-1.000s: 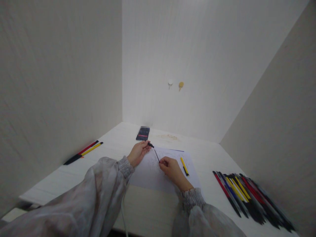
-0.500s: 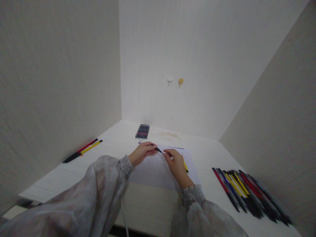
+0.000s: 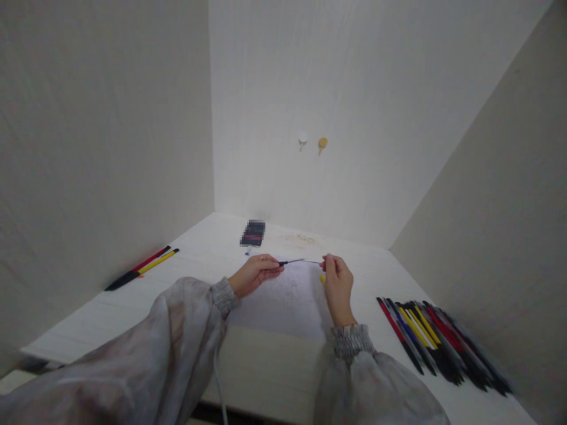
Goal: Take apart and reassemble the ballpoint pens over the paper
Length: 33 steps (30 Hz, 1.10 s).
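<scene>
My left hand (image 3: 257,274) is closed around a black pen (image 3: 282,264), its thumb and fingers pressed together. From the pen's end a thin rod (image 3: 295,261), which looks like a refill, points right. My right hand (image 3: 339,283) is raised just right of that rod, fingertips pinched; what they hold is hidden. A thin purple-blue stick (image 3: 313,262) runs up to those fingertips, and I cannot tell whether they touch it. Below both hands lies a white sheet of paper (image 3: 277,307) with faint marks. A yellow piece (image 3: 323,278) shows beside my right hand, mostly covered.
A row of several red, blue, yellow and black pens (image 3: 436,342) lies on the table (image 3: 195,307) at right. Red (image 3: 148,258) and yellow (image 3: 157,262) pens lie by the left wall. A phone (image 3: 253,234) rests at the back. Two hooks (image 3: 322,143) hang on the wall.
My right hand has moved right and slightly up, away from the pen's tip. A thin rod now shows out of the pen, which has turned nearly level. My left hand stays about in place.
</scene>
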Available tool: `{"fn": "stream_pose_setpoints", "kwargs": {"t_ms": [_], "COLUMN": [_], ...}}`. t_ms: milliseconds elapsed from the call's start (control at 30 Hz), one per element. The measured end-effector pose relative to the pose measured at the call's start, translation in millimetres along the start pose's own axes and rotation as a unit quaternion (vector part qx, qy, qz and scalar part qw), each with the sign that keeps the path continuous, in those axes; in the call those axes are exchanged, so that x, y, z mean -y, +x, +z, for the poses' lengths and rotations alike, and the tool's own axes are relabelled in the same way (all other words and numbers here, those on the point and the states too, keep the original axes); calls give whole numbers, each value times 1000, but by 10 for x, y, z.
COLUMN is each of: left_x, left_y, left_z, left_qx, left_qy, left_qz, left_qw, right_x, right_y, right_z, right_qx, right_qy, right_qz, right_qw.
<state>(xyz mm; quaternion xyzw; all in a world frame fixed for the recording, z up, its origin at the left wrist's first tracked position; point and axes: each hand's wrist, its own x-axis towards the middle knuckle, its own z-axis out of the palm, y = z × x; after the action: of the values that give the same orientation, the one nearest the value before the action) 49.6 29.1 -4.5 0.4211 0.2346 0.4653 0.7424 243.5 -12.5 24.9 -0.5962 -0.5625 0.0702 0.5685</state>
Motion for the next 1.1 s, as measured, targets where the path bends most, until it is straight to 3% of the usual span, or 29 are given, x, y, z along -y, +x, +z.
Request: {"fn": "stream_pose_setpoints", "kwargs": {"t_ms": [67, 167, 267, 400, 633, 733, 800, 933, 1033, 1100], "left_x": [-9, -27, -46, -41, 22, 32, 30, 23, 30, 37], "left_y": [24, 26, 2, -14, -15, -20, -27, -57, -88, -106], "left_z": [-40, -26, 45, 105, 110, 118, 123, 139, 161, 176], "left_qx": [-5, -7, 2, 24, 42, 22, 19, 31, 50, 66], "left_qy": [-44, -76, -84, -58, -6, 46, 85, 152, 177, 181], "left_qz": [15, 26, 17, 14, 57, 69, 60, 23, 1, -14], "left_qw": [999, 997, 996, 998, 997, 996, 994, 988, 983, 981], "right_x": [-80, -155, -172, -165, -122, -116, -116, -95, -43, 3], "right_y": [10, -51, -126, -151, -165, -156, -140, -125, -146, -168], "right_z": [8, 80, 146, 147, 101, 126, 165, 257, 285, 284], "right_qx": [71, 194, 255, 277, 267, 265, 268, 277, 262, 256], "right_qy": [-116, -289, -375, -408, -425, -398, -342, -115, 30, 65], "right_qz": [2, -12, -37, -65, -98, -86, -64, -29, -40, -47], "right_qw": [991, 937, 891, 868, 859, 874, 898, 953, 964, 963]}}
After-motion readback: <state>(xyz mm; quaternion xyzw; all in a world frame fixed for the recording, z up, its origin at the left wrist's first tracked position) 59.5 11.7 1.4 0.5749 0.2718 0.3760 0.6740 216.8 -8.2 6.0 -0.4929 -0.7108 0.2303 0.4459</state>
